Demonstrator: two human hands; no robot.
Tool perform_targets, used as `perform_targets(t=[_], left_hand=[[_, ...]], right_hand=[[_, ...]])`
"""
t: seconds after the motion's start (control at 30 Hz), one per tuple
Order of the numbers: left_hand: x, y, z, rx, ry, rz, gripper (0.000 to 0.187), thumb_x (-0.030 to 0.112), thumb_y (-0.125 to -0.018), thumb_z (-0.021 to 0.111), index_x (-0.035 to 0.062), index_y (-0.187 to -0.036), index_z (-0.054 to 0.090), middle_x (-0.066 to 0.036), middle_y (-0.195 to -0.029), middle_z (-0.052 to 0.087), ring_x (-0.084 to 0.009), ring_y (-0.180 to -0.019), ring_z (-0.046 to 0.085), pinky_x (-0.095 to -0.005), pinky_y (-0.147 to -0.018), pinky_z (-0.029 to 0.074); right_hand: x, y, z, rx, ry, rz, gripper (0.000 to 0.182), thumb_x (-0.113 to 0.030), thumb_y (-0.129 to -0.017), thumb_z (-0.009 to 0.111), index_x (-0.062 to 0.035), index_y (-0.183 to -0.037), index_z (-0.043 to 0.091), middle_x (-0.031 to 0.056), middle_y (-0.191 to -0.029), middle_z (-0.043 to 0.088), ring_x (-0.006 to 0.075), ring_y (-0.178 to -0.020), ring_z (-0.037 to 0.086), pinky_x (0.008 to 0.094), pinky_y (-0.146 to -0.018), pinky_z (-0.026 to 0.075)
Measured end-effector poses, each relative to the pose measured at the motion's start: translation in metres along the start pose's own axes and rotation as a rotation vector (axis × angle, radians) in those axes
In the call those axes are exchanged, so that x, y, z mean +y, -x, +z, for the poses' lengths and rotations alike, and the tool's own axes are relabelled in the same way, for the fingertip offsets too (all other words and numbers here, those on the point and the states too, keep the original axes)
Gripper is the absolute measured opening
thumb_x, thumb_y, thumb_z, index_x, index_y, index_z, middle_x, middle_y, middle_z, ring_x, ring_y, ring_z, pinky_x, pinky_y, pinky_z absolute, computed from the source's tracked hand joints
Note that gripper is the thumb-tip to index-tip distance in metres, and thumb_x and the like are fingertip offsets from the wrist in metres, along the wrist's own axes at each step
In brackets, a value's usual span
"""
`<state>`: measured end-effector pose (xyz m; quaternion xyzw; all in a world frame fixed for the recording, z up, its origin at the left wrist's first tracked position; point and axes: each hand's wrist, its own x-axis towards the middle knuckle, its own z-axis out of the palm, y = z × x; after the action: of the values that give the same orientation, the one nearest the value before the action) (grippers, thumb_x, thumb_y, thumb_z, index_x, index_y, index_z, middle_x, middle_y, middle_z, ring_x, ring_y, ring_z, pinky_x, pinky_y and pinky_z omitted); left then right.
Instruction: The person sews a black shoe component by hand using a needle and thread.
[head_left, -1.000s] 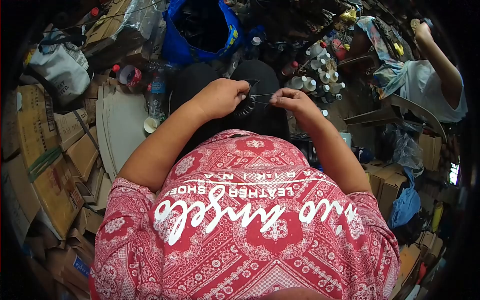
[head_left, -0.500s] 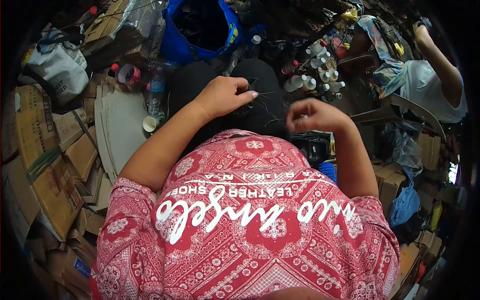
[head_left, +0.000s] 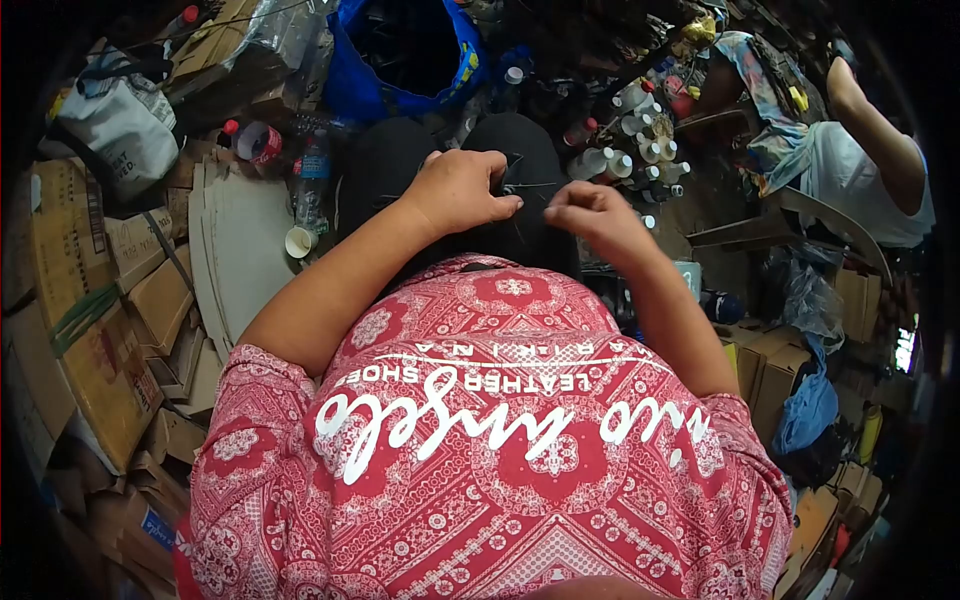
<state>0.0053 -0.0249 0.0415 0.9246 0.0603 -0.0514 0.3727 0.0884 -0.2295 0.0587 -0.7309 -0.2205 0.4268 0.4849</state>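
My left hand [head_left: 462,188] is above my dark-trousered knees, its fingers curled round a small bunch of thin dark wire-like strands [head_left: 528,187]. The strands stick out to the right from between thumb and forefinger. Close by on the right is my right hand [head_left: 590,212], thumb and fingertips pinched together near the strand ends. Whatever those fingertips hold is too small to make out. Both hands are apart, over the black trousers [head_left: 510,145].
Ahead stands an open blue bag [head_left: 350,75]. Several plastic bottles [head_left: 650,150] cluster at the right front. Flattened cardboard [head_left: 85,270] is piled on the left, beside a white cup [head_left: 299,242]. Another person's arm [head_left: 875,125] shows at the upper right, near a chair [head_left: 830,215].
My right hand has moved left and slightly up, closer to the strands, and its fingers are pinched. My left hand has shifted a little right, its thumb and forefinger now further apart.
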Motion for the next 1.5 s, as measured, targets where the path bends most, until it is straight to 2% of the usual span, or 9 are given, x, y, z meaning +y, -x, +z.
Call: perform_targets(t=[0.2,0.27,0.5,0.9,1.03,1.3,1.37,1.4,1.5], left_hand=[[0.001,-0.002,0.004,0.020,0.025,0.012,0.039,0.040,-0.075,0.068,0.0018,-0.076,0.059,-0.016,-0.067,0.061,-0.0312,-0.067,0.062,-0.0385,-0.063,0.047],[0.001,-0.004,0.003,0.044,0.054,-0.028,0.038,0.038,-0.080,0.063,0.0009,-0.075,0.059,-0.017,-0.066,0.060,-0.0321,-0.066,0.061,-0.0391,-0.062,0.046],[-0.024,0.001,0.003,-0.006,0.093,0.180,0.016,0.018,-0.087,0.054,0.0028,-0.090,0.058,-0.017,-0.075,0.061,-0.0376,-0.074,0.060,-0.0428,-0.067,0.046],[-0.075,0.065,-0.033,0.165,-0.321,0.306,0.004,0.008,-0.080,0.052,0.0100,-0.082,0.055,-0.005,-0.079,0.061,-0.0254,-0.082,0.058,-0.0389,-0.072,0.038],[-0.089,0.104,-0.061,0.287,0.037,0.036,0.005,0.006,-0.081,0.062,0.0069,-0.086,0.063,-0.005,-0.077,0.061,-0.0174,-0.072,0.055,-0.0291,-0.067,0.041],[0.013,0.048,-0.042,0.076,1.257,0.424,0.019,0.021,-0.094,0.054,0.0033,-0.088,0.058,-0.007,-0.086,0.063,-0.0112,-0.078,0.060,-0.0252,-0.072,0.049],[0.002,0.056,-0.032,-0.300,1.326,0.207,0.023,0.025,-0.096,0.050,0.0045,-0.088,0.054,-0.008,-0.083,0.062,-0.0127,-0.077,0.059,-0.0264,-0.072,0.048],[-0.008,0.060,-0.026,-0.296,1.168,0.131,0.021,0.023,-0.095,0.052,0.0031,-0.088,0.057,-0.006,-0.081,0.061,-0.0143,-0.075,0.058,-0.0278,-0.071,0.047],[-0.053,0.080,-0.029,0.165,0.297,0.159,0.012,0.013,-0.086,0.060,0.0006,-0.085,0.061,-0.009,-0.078,0.059,-0.0185,-0.071,0.056,-0.0298,-0.068,0.045]], right_hand=[[-0.021,-0.020,-0.038,0.165,0.171,-0.031,0.014,-0.020,-0.084,0.062,-0.0060,-0.085,0.063,-0.0015,-0.081,0.060,0.0094,-0.081,0.056,0.0248,-0.076,0.042],[-0.018,-0.030,-0.038,0.554,0.888,-0.319,0.019,-0.024,-0.080,0.066,-0.0090,-0.091,0.067,0.0028,-0.091,0.063,0.0195,-0.084,0.061,0.0371,-0.078,0.043],[-0.036,-0.038,-0.002,-0.065,1.370,-0.610,0.012,-0.017,-0.080,0.058,-0.0126,-0.090,0.064,0.0046,-0.085,0.064,0.0231,-0.086,0.062,0.0380,-0.082,0.039],[-0.009,-0.039,-0.053,-0.078,1.371,-0.573,0.005,-0.012,-0.076,0.057,-0.0122,-0.081,0.056,0.0070,-0.074,0.063,0.0274,-0.080,0.062,0.0393,-0.082,0.039],[0.003,-0.027,-0.083,0.148,0.523,0.038,0.015,-0.021,-0.085,0.063,-0.0102,-0.095,0.064,0.0002,-0.072,0.063,0.0116,-0.071,0.058,0.0297,-0.073,0.044],[-0.063,-0.064,0.024,-0.269,-0.945,-0.371,0.020,-0.025,-0.095,0.050,-0.0057,-0.093,0.052,0.0091,-0.090,0.061,0.0183,-0.080,0.056,0.0311,-0.077,0.044],[-0.061,-0.063,0.017,-0.681,-0.829,-0.311,0.023,-0.027,-0.096,0.050,-0.0049,-0.092,0.052,0.0065,-0.085,0.059,0.0197,-0.078,0.056,0.0291,-0.074,0.044],[-0.064,-0.048,0.017,-0.505,-0.353,-0.269,0.021,-0.024,-0.094,0.053,-0.0039,-0.094,0.055,0.0066,-0.085,0.061,0.0193,-0.077,0.058,0.0291,-0.073,0.045],[-0.040,-0.031,-0.010,-0.261,0.419,-0.291,0.018,-0.018,-0.089,0.060,-0.0037,-0.098,0.062,0.0077,-0.086,0.064,0.0191,-0.076,0.061,0.0295,-0.071,0.048]])
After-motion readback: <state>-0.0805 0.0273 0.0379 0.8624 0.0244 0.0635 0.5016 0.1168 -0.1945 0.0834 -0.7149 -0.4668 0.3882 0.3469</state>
